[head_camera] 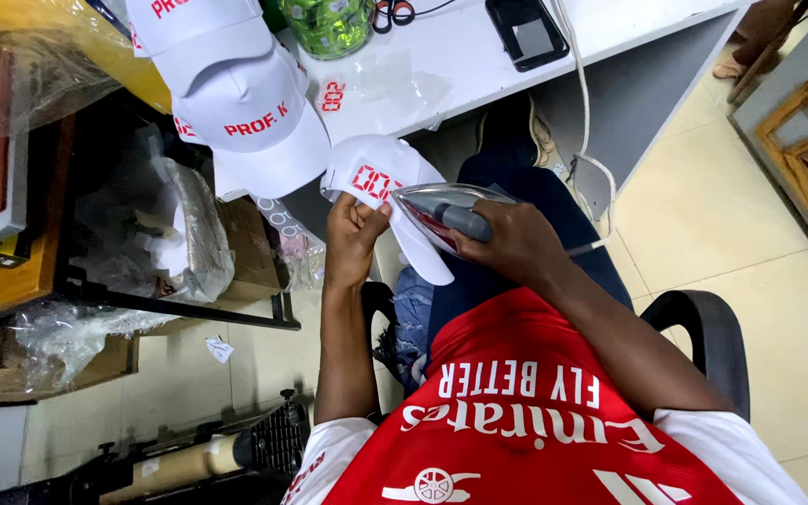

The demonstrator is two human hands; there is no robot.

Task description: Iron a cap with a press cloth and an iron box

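My left hand (353, 234) grips a white cap (381, 173) with red printed figures on its front, holding it up over my lap. My right hand (516, 243) is closed around the grey handle of a clothes iron (441, 217). The iron's tip rests against the cap beside the red print. The cap's white brim (427, 262) hangs down under the iron. I sit in a chair with black armrests (708, 323), wearing a red and white shirt.
Two more white caps (245, 103) with red lettering lie stacked on the white desk (460, 65). A phone (526, 33), a green jar (329, 23) and scissors are on the desk. The iron's white cord (591, 168) runs up to it. Shelves with plastic-wrapped goods (180, 234) stand left.
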